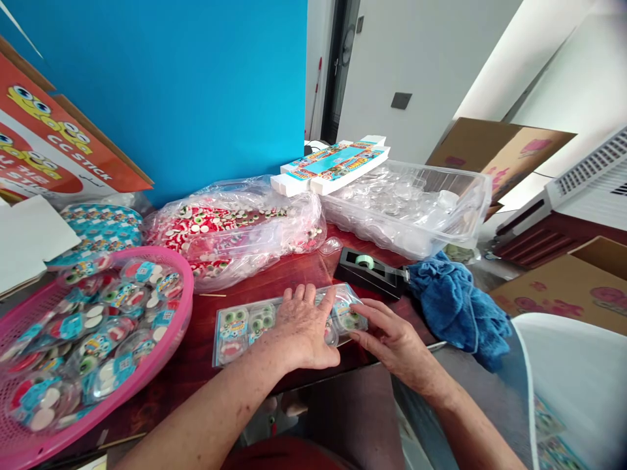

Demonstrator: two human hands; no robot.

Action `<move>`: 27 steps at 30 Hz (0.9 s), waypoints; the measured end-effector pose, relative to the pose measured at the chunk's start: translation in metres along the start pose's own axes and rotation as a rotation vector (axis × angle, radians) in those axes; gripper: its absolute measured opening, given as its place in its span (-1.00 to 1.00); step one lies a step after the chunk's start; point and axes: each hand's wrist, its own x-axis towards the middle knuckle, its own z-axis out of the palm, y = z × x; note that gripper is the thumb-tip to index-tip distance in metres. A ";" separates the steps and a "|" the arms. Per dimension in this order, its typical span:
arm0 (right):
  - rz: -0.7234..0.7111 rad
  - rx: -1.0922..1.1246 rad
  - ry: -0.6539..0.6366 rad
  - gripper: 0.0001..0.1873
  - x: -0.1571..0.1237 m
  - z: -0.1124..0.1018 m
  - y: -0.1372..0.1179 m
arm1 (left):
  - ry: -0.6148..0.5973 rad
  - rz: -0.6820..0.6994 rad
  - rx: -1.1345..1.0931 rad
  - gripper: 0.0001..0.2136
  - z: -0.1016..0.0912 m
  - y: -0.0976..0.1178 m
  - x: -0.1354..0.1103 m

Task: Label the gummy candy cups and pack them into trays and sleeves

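Observation:
A long shallow tray (216,338) lies on the table in front of me, holding a row of clear plastic packs (233,331) with blue labels, green eye-shaped pieces and red-and-white pieces. My left hand (304,326) rests flat across the middle of the row, fingers stretched forward, hiding the packs beneath it. At the tray's right end, my right hand (386,333) has its thumb and fingers around the edge of the last clear plastic pack (349,316). Whether that pack sits fully inside the tray, I cannot tell.
To the left stands a pink basket (183,294) full of similar packs. Behind are a clear bag (235,228) of loose pieces, a flattened printed box (337,163) and a plastic bin (470,196). A black tape dispenser (372,273) and blue towel (460,307) lie right.

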 end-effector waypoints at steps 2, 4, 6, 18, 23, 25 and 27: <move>-0.014 0.000 0.074 -0.68 -0.002 0.005 -0.001 | 0.007 0.009 0.017 -0.11 0.003 0.001 -0.001; -0.006 0.019 0.141 -0.71 -0.005 0.011 -0.001 | 0.014 0.019 0.045 -0.15 0.006 0.002 -0.002; 0.008 0.063 0.192 -0.73 -0.010 0.015 0.001 | 0.023 0.024 0.078 -0.20 0.007 0.002 -0.003; 0.538 0.896 0.265 -0.69 -0.006 0.015 -0.007 | 0.068 0.028 0.142 -0.28 0.013 0.003 -0.002; 0.674 1.027 0.306 -0.59 0.001 0.021 -0.017 | 0.061 0.045 0.122 -0.28 0.015 0.003 -0.003; 0.705 1.063 0.313 -0.58 -0.001 0.024 -0.018 | 0.054 0.047 0.104 -0.27 0.015 0.002 -0.003; 0.711 1.069 0.338 -0.57 -0.004 0.025 -0.019 | 0.028 0.046 0.072 -0.25 0.012 0.000 -0.004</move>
